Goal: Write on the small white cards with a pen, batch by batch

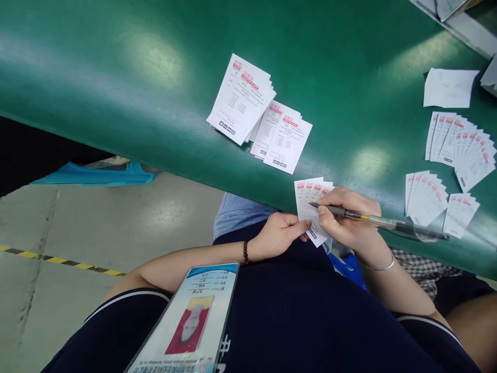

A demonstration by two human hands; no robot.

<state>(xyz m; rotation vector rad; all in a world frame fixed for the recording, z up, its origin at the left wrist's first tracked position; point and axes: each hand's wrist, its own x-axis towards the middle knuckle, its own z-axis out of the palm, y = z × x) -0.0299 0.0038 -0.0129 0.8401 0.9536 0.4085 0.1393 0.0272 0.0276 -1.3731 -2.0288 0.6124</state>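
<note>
My left hand [280, 233] is closed on the lower part of a small fan of white certificate cards [304, 199], its thumb pressed on the front card. The cards overlap, with red headings along the top, and sit at the table's near edge. In my right hand [351, 215] is a pen [363, 215], its tip over the cards; I cannot tell whether it touches them. Just beyond lie two more groups of certificates: a thicker stack [243, 101] and a smaller overlapping pile [288, 142].
Several fanned sets of cards [425, 197] lie on the green table [330, 62] at the right, below a blank white sheet [450, 88]. A badge [194, 311] hangs on my chest. A blue stool [101, 173] stands at the left. Another person's checked clothing [415, 269] shows at the right.
</note>
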